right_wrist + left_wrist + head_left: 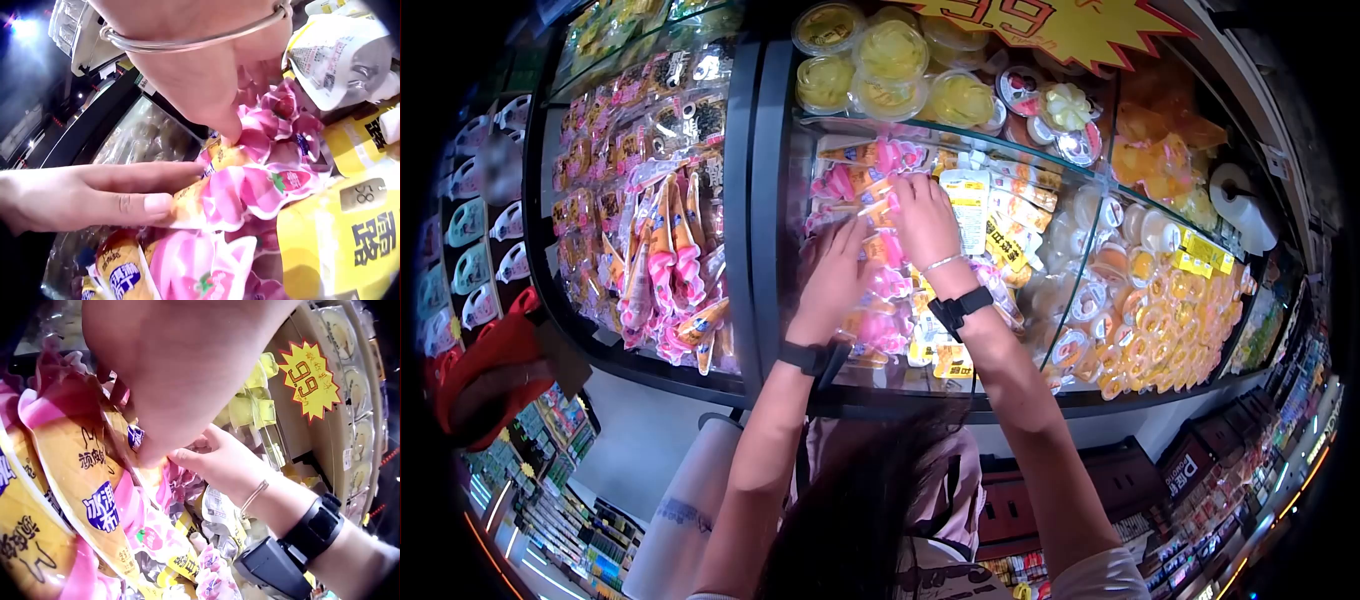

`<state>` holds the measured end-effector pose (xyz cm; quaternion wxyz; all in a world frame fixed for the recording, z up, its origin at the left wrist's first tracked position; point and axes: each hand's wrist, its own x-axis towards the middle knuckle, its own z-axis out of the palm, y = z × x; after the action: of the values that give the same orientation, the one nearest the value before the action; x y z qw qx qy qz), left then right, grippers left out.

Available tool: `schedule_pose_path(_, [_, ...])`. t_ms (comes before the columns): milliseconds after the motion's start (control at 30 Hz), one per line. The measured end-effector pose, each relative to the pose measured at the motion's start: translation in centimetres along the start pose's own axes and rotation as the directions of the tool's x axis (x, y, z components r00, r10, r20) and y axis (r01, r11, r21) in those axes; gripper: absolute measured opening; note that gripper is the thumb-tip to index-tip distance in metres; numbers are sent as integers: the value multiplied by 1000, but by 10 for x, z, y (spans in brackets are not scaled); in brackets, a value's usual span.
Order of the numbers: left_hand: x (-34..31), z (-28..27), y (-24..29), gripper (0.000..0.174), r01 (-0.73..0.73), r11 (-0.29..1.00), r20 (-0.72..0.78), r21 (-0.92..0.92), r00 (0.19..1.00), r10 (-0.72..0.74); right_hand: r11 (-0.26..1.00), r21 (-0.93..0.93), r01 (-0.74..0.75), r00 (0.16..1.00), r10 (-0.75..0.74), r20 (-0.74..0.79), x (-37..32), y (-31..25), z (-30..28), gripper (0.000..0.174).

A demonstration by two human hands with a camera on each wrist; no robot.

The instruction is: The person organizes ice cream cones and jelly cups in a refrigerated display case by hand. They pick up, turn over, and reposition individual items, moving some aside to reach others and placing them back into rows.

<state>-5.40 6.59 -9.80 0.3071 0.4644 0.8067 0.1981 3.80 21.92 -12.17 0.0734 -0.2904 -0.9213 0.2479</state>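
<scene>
My left hand (840,270) and right hand (920,215) reach into a glass-fronted bin full of pink and orange snack packets (880,325). In the right wrist view the left hand (94,197) pinches one pink and orange packet (212,200) between thumb and fingers. Just above it, the right hand (206,81), wearing a thin bangle, has its thumb tip on the packet's upper end. In the left wrist view the left hand (181,369) fills the top, and the right hand (219,462) meets it over the packets (94,487). The right fingertips are hidden.
White pouches (968,205) lie right of the hands. Yellow jelly cups (890,60) fill the shelf above, under a yellow price sign (1040,25). A left bin holds cone-shaped packets (665,270). Small fruit cups (1160,330) fill the right bin. A red basket (490,365) hangs at left.
</scene>
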Motion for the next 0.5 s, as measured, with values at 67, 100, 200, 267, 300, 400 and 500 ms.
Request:
schedule_pose_path(67, [-6, -2, -1, 57, 50, 995, -74, 89, 996, -44, 997, -2, 71, 993, -71, -91, -6, -3, -4, 38])
schedule_pose_path(100, [-11, -4, -1, 58, 80, 988, -109, 134, 992, -65, 995, -18, 101, 988, -102, -119, -8, -4, -6, 38])
schedule_pose_path(200, [-25, -7, 1, 49, 39, 995, -107, 88, 994, -30, 982, -101, 159, 970, -174, -169, -15, -6, -8, 36])
schedule_pose_path(267, [-26, -6, 0, 40, 33, 997, -113, 76, 993, -24, 996, -16, 86, 989, -87, -118, -24, -9, -10, 35])
schedule_pose_path(300, [-23, -4, 0, 36, 50, 996, -131, 76, 991, -40, 999, 24, 47, 995, -45, -91, -29, -12, -10, 34])
schedule_pose_path(400, [-15, -5, -1, 24, 34, 999, -170, 31, 985, -28, 993, 106, -50, 998, 46, 37, -47, -13, -7, 32])
schedule_pose_path(500, [-11, -2, -2, 20, 33, 999, -172, -26, 984, -37, 986, 131, -103, 987, 85, 140, -58, -9, -1, 32])
